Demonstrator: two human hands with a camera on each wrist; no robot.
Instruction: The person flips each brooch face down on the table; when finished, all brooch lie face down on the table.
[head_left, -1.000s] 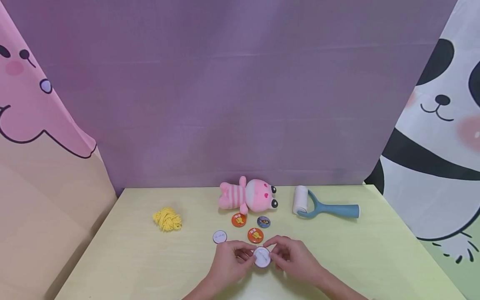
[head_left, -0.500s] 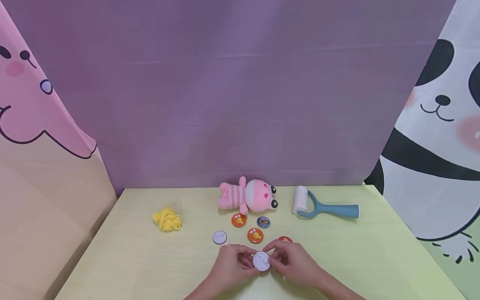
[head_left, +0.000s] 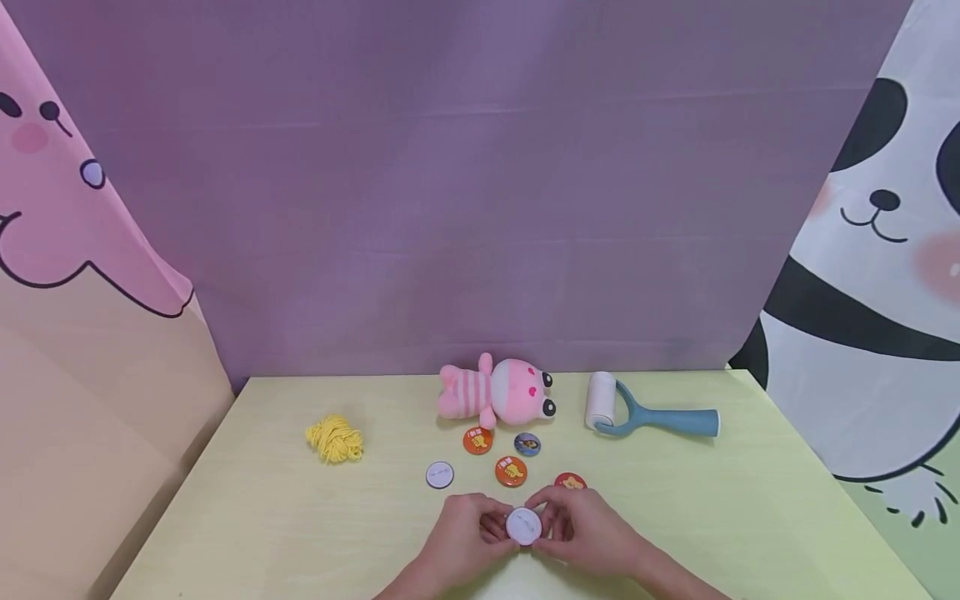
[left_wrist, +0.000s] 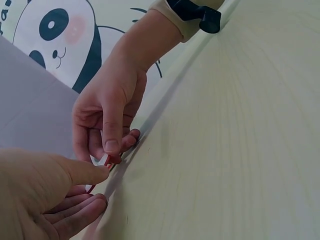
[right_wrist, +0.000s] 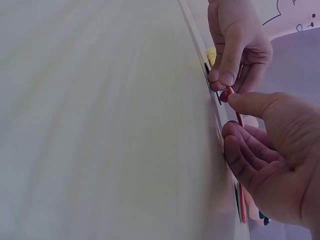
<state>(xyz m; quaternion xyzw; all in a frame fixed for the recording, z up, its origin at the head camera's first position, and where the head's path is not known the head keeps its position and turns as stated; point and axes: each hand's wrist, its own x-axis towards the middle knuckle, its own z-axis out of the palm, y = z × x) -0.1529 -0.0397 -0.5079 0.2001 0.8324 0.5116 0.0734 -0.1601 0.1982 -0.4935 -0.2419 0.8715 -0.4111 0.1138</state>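
Both hands hold one round pin badge (head_left: pixel 523 526) close over the near part of the table, its white back with the pin facing up in the head view. My left hand (head_left: pixel 467 537) pinches its left edge between thumb and fingers. From the other side my right hand (head_left: pixel 588 532) grips the right edge, thumb low and index finger at the top. In the left wrist view the badge's red rim (left_wrist: pixel 91 188) shows between the two hands. Its printed front is hidden from the head view.
Just beyond the hands lie two orange badges (head_left: pixel 511 472), a blue one (head_left: pixel 527 444), a white-backed one (head_left: pixel 439 475) and a red one (head_left: pixel 571 481). Farther back are a pink plush toy (head_left: pixel 495 392) and a blue-handled roller (head_left: pixel 652 417). Yellow string (head_left: pixel 334 439) sits left.
Both hands and the badge have drawn slightly nearer the body, uncovering the red badge beyond the right hand. The right thumb has slid from the badge's back to its lower edge.
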